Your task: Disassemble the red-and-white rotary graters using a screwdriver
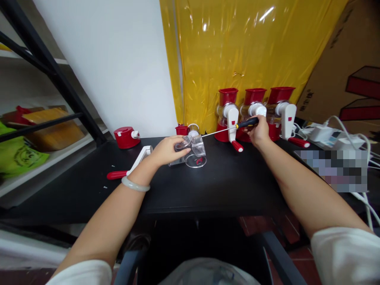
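My left hand (170, 150) grips a clear plastic grater body (198, 146) against the black table. In my right hand (260, 131) is a screwdriver (247, 123) with a black and yellow handle, held nearly level. Its long shaft reaches left to the clear body's side; the exact contact of the tip is too small to tell. Left of my left wrist lies a white crank with a red handle (117, 174). Behind the clear body sit a small red part (181, 130) and a white and clear round part (194, 130), partly hidden.
Three red and white rotary graters (228, 113) stand at the back right, close to my right hand. A red base (127, 137) sits at the back left. White chargers and cables (346, 138) and a blurred-out flat item (338, 166) lie at the right.
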`<move>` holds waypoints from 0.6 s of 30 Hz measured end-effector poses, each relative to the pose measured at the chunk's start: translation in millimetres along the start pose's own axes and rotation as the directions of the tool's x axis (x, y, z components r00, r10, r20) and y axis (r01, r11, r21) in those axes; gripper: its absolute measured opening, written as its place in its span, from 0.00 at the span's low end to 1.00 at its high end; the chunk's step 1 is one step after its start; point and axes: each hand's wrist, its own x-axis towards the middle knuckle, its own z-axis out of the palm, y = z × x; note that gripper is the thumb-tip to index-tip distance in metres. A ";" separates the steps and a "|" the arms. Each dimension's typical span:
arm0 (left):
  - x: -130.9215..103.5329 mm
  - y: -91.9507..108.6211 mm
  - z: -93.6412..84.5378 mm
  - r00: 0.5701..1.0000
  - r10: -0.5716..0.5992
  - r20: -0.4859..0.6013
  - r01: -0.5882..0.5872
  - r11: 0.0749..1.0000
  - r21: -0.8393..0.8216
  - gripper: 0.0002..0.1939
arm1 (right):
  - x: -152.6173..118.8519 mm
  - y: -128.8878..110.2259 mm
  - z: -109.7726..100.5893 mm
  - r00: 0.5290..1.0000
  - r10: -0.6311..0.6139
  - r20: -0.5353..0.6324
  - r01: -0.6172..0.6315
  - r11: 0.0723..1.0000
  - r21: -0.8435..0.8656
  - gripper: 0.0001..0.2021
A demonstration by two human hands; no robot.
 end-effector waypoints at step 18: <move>0.0 0.2 0.0 1.000 0.015 -0.005 -0.015 1.000 -0.006 0.13 | 1.0 2.0 -5.5 1.000 0.002 0.001 -0.002 1.000 0.007 0.13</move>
